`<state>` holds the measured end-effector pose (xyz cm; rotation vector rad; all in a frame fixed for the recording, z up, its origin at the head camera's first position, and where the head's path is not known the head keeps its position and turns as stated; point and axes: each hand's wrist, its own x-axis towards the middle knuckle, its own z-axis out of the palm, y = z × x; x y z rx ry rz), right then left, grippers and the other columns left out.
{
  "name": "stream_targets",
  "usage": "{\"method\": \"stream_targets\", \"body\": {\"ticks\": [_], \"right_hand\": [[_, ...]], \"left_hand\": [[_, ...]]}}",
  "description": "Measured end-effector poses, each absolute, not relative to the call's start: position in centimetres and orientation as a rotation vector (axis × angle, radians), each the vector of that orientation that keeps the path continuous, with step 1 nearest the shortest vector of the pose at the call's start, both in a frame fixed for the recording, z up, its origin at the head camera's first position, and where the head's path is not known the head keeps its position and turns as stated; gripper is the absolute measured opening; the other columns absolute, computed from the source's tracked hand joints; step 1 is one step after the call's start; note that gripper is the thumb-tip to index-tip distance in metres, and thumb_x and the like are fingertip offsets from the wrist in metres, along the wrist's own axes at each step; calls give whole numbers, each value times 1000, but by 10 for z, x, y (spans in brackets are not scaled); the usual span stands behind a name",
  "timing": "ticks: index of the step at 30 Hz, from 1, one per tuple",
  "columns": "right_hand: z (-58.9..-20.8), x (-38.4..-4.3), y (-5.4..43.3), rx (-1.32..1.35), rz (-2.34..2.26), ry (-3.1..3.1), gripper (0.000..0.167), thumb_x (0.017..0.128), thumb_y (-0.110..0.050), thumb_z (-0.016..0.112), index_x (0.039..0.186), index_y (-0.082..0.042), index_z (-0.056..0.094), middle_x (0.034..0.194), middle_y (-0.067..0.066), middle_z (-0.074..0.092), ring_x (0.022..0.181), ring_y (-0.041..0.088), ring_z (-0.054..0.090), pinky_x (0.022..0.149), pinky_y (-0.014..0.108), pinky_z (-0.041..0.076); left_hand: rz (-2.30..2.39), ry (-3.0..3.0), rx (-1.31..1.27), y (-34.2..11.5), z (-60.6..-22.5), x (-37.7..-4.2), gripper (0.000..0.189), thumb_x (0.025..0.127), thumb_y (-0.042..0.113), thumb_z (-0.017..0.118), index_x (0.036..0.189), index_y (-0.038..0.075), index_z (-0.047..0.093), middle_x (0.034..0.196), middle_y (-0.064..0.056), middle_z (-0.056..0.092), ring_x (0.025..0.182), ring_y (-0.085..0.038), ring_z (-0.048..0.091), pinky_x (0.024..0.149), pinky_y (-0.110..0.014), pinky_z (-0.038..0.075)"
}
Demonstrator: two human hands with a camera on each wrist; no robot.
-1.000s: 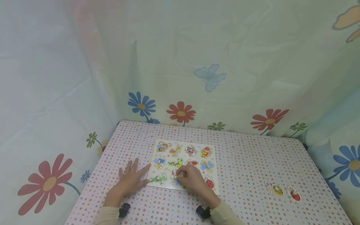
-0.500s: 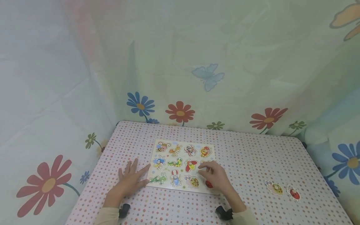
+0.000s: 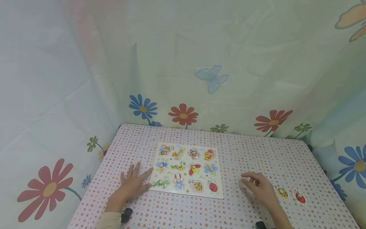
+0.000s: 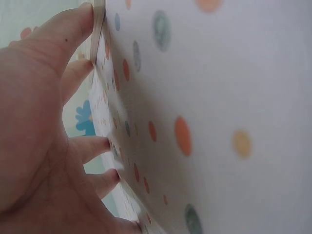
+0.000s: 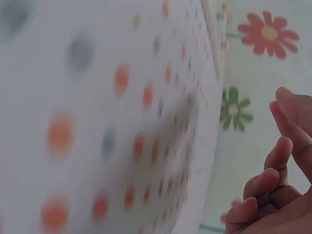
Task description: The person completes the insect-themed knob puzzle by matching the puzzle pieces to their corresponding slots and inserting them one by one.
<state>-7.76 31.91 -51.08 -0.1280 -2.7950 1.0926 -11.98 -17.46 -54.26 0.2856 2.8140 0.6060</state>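
Note:
A wooden insect puzzle board (image 3: 187, 192) lies flat on the dotted table, several insect pieces with pegs set in it. At its left edge my left hand (image 3: 132, 187) rests with fingers spread, thumb and forefinger touching the board. In the left wrist view the fingertips (image 4: 113, 174) press on the tablecloth. My right hand (image 3: 261, 189) hangs above the table right of the board, its fingers loosely bent and nothing between them. Just beyond it lie a snail piece (image 3: 282, 192), partly covered by the hand, and a ladybird piece (image 3: 299, 197).
A dotted cloth covers the table (image 3: 237, 152). Printed curtains (image 3: 243, 63) with flowers and butterflies stand close behind the table and at both sides. Black camera mounts (image 3: 126, 215) sit at the wrists.
My right hand has left the beetle piece in the board's bottom row and moved right, off the board, towards the two loose pieces. The left hand stays in place.

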Motion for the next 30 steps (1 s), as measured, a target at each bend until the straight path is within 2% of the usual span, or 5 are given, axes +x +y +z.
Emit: {"method": "stream_targets", "body": {"ticks": [5,14,25,27,30], "right_hand": [[-510,-65,356,-272,995,-2804,31,97,-34,69,115,-9,72,86,4,52,68,17,39,54,28,35],[-512,-50,402,-583,936,-2812,45,98,-41,64,121,-2,68,92,9,59,69,19,45,52,29,39],[-519,-44,421,-960,1023,-2808,74,87,-59,69,126,3,61,77,6,54,63,21,45,47,33,42],[-521,-45,421,-1003,1031,-2798,72,86,-56,72,125,4,60,77,7,53,64,22,46,49,33,42],[-525,-46,420,-1055,1011,-2790,59,89,-42,73,123,4,60,78,9,55,66,23,47,50,33,42]], "left_hand": [[606,2817,284,-174,-541,-119,64,96,47,62,154,36,39,165,-20,2,147,-50,-5,106,-76,-10],[596,2823,285,-174,-540,-119,64,96,47,62,154,36,39,165,-20,2,147,-50,-4,106,-77,-9],[607,2821,281,-175,-543,-119,64,96,48,62,154,37,39,165,-20,2,147,-50,-5,106,-76,-11],[601,2819,277,-175,-544,-120,64,96,48,62,154,38,38,166,-20,2,147,-49,-5,106,-76,-11],[597,2821,279,-175,-544,-120,64,96,48,62,154,37,38,166,-20,3,147,-50,-4,106,-76,-10]]}}
